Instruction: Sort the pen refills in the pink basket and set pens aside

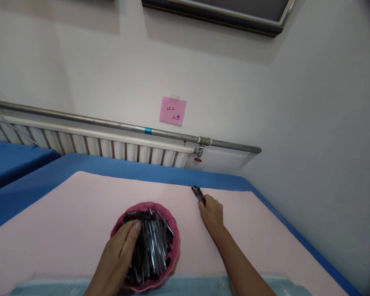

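A pink scallop-edged bowl (176,250) stands near the front of the pink table cover, piled with clear-barrelled pens (154,242) that have dark caps or ends. Over its left side reaches my left hand (120,248), thumb and forefinger closed together at the pens; the other fingertips are hidden. My right hand (212,211) is closed around a small bunch of pens (198,194), low over the far part of the cover, right of the bowl. Their dark tips point away and to the left.
The pink cover (80,213) lies over a blue surface (179,174). A light-blue cloth (200,285) runs along the near edge. Behind stand a white radiator (126,151), a metal pipe (111,122) and a red valve (197,160). A pink note (173,111) is on the wall.
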A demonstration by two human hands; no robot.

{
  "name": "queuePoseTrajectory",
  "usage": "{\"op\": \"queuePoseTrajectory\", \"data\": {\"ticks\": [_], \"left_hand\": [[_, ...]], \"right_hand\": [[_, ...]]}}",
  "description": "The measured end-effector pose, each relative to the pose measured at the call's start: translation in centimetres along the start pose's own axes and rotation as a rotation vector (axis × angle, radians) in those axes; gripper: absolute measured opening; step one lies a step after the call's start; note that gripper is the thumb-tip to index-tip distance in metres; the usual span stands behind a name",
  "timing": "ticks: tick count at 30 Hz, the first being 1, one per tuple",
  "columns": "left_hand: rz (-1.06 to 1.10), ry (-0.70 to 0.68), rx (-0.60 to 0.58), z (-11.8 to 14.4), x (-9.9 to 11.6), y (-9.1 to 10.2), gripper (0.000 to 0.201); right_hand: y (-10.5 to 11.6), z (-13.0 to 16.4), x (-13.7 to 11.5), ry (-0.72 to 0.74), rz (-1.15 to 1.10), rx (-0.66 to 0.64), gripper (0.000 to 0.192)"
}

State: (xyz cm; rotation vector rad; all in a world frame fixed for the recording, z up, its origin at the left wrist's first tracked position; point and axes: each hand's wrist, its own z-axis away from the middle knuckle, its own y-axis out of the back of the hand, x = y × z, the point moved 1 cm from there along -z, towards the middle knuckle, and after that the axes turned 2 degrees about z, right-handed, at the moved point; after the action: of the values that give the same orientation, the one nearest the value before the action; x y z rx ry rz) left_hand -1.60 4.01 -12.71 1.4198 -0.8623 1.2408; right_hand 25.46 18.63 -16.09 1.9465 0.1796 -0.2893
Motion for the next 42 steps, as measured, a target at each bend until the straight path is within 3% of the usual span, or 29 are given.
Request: {"op": "queuePoseTrajectory", "data": {"ticks": [6, 12, 17, 21, 25, 31, 37, 42], "left_hand": [[-0.013, -0.017, 0.059, 0.0, 0.6, 0.6, 0.039], [-0.06, -0.001, 0.14, -0.7, 0.2, 2.3, 0.031], [-0.094, -0.011, 0.152, -1.0, 0.2, 2.7, 0.024], [-0.102, -0.027, 0.151, -0.9, 0.4, 2.6, 0.022], [-0.113, -0.035, 0.14, -1.0, 0.2, 2.6, 0.022], [-0.223, -0.053, 0.125, -1.1, -0.2, 2.6, 0.023], [-0.641, -0.263, 0.1, -1.0, -0.6, 0.8, 0.021], [-0.982, -0.253, 0.062, -0.8, -0.6, -1.1, 0.023]], "right_hand": [[0.9, 0.5, -1.1, 0.041, -0.018, 0.031, 0.014], [2.9, 2.5, -5.0, 0.189, -0.22, 0.02, 0.018], [5.3, 6.0, -10.0, 0.494, -0.36, -0.193, 0.016], [6.1, 8.4, -12.5, 0.606, -0.202, -0.382, 0.012], [5.7, 9.3, -12.9, 0.6, -0.061, -0.453, 0.008], [5.2, 9.5, -12.7, 0.547, -0.033, -0.506, 0.016], [4.8, 9.4, -12.5, 0.503, -0.121, -0.527, 0.028], [4.5, 9.2, -12.4, 0.508, -0.13, -0.524, 0.024]]}}
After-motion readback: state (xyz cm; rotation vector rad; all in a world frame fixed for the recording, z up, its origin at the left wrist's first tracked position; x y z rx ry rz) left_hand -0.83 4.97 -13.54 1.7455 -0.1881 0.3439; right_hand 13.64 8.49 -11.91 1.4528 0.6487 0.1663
